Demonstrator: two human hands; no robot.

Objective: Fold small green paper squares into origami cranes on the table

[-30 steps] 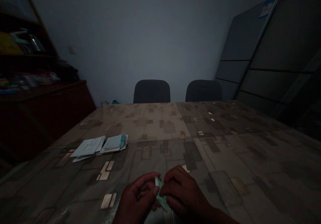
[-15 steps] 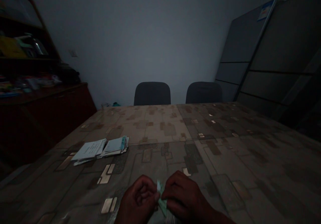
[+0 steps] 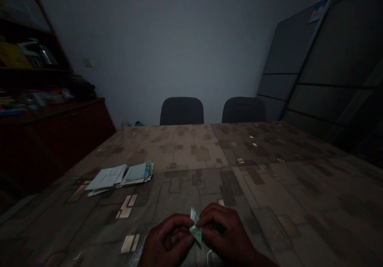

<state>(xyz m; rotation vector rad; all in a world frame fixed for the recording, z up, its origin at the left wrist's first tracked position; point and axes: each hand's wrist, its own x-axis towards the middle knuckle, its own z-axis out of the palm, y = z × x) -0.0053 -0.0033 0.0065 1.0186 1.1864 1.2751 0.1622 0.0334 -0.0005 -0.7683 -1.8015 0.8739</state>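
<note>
Pale green folded paper (image 3: 196, 235): held at the lower centre of the frame, between the two hands; one pointed tip is turned up and another is turned down.
Left hand (image 3: 167, 239): seen at the bottom of the frame, left of centre; the paper's left side is pinched between thumb and forefinger, and the other fingers are curled.
Right hand (image 3: 226, 229): seen at the bottom of the frame, right of centre; the paper's right side is gripped by thumb and fingertips, with the fingers bent.
Patterned tablecloth (image 3: 185, 151): spread across the lower half of the frame, marked with brown and pale rectangles.
Written-on papers (image 3: 108, 177): laid in a pile at the middle left, well apart from the hands; the writing cannot be read.
Blue-edged papers (image 3: 137, 172): stacked just right of that pile.
Dark chair backs (image 3: 181, 112): two are shown side by side beyond the table's far edge, against a pale wall (image 3: 179, 43).
Reddish-brown cabinet (image 3: 74, 127): placed at the left of the frame, with crowded shelves above.
Grey panels (image 3: 290, 47): seen at the upper right, dimly lit.
</note>
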